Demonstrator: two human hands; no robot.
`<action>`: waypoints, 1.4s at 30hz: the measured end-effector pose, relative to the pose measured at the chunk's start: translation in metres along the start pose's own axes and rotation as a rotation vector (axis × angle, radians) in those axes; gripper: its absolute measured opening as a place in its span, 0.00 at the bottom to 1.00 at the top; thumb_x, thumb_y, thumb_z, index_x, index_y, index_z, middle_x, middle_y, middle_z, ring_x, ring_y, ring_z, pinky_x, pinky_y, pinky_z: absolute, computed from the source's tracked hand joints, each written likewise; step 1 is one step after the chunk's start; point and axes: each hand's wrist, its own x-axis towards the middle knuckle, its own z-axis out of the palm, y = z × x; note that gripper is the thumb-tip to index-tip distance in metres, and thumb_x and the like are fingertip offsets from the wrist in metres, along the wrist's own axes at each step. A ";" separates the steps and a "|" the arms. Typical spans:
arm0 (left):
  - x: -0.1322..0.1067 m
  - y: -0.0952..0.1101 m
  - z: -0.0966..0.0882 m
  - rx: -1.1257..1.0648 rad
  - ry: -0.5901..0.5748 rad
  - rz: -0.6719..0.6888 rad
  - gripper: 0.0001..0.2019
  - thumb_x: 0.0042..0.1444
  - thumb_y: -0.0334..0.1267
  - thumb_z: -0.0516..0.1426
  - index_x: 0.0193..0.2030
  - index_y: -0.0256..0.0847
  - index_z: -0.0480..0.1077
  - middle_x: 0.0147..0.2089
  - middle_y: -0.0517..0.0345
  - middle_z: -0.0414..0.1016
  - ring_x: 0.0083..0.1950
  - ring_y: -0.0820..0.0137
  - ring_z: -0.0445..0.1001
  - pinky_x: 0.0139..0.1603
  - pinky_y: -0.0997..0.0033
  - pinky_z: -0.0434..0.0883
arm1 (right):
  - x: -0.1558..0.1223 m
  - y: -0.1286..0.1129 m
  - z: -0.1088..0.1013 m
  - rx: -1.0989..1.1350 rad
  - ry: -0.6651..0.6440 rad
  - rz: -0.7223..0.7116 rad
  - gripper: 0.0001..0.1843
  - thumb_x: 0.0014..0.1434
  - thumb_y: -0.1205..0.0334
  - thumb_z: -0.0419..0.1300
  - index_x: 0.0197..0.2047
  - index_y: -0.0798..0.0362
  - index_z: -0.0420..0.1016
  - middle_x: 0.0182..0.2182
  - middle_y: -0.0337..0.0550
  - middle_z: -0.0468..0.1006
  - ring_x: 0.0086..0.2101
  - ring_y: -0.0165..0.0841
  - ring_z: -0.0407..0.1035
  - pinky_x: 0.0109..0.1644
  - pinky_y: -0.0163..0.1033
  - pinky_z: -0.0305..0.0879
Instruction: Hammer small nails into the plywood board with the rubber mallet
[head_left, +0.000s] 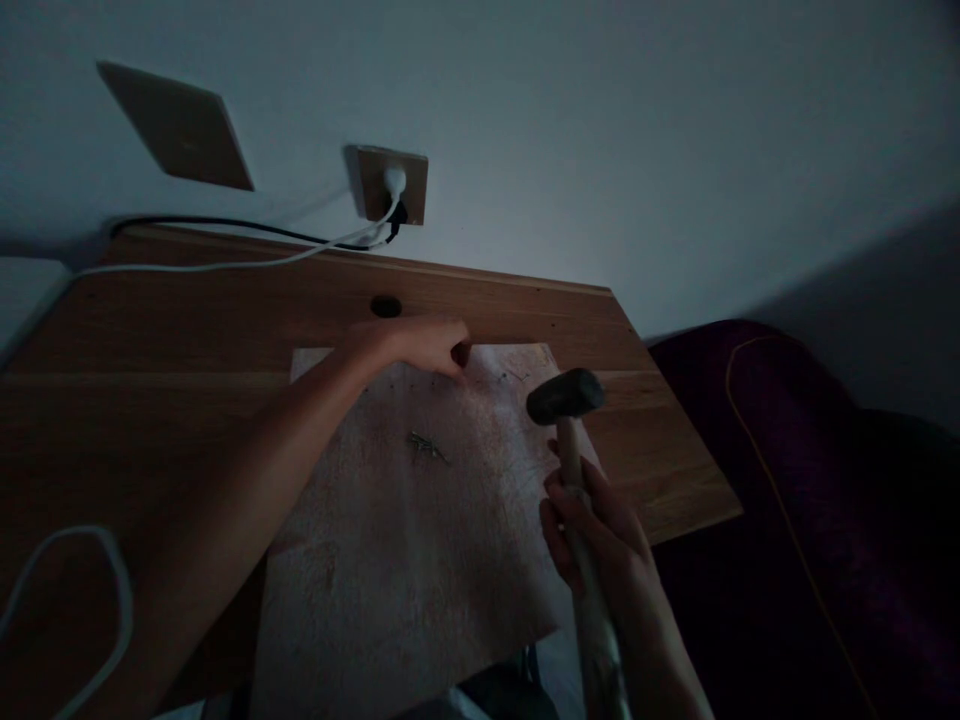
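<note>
My right hand (600, 535) is wrapped round the wooden handle of a hammer (566, 400), whose dark head hangs above the right part of a pale board (397, 540) lying on the wooden desk (187, 340). My left hand (424, 345) reaches to the board's far edge with its fingers pinched together; what they hold is too small to see. A small heap of nails (426, 446) lies on the middle of the board.
A wall socket (391, 185) with a white plug and a black plug sits above the desk; their cables run left along the back edge. A white cable (75, 600) loops at the near left. A dark purple seat (810, 500) stands to the right.
</note>
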 end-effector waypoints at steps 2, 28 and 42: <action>0.001 -0.003 0.001 0.002 0.004 0.013 0.09 0.53 0.45 0.67 0.36 0.43 0.82 0.36 0.54 0.83 0.37 0.65 0.77 0.40 0.68 0.67 | -0.011 -0.002 -0.006 -0.022 -0.011 0.036 0.27 0.67 0.46 0.68 0.64 0.47 0.73 0.19 0.29 0.67 0.13 0.24 0.53 0.12 0.28 0.51; -0.006 -0.005 -0.011 -0.053 0.035 -0.032 0.16 0.54 0.46 0.68 0.45 0.38 0.84 0.45 0.48 0.86 0.43 0.63 0.80 0.45 0.67 0.70 | -0.040 -0.040 -0.011 -0.490 0.342 -0.607 0.23 0.74 0.44 0.61 0.66 0.43 0.69 0.21 0.30 0.69 0.14 0.28 0.60 0.15 0.32 0.57; -0.009 0.001 -0.015 -0.022 0.067 -0.018 0.09 0.52 0.40 0.69 0.40 0.43 0.85 0.38 0.55 0.85 0.38 0.65 0.77 0.40 0.68 0.65 | -0.034 0.000 -0.030 -0.705 0.314 -0.169 0.27 0.72 0.36 0.57 0.56 0.51 0.75 0.18 0.30 0.69 0.15 0.30 0.65 0.18 0.31 0.61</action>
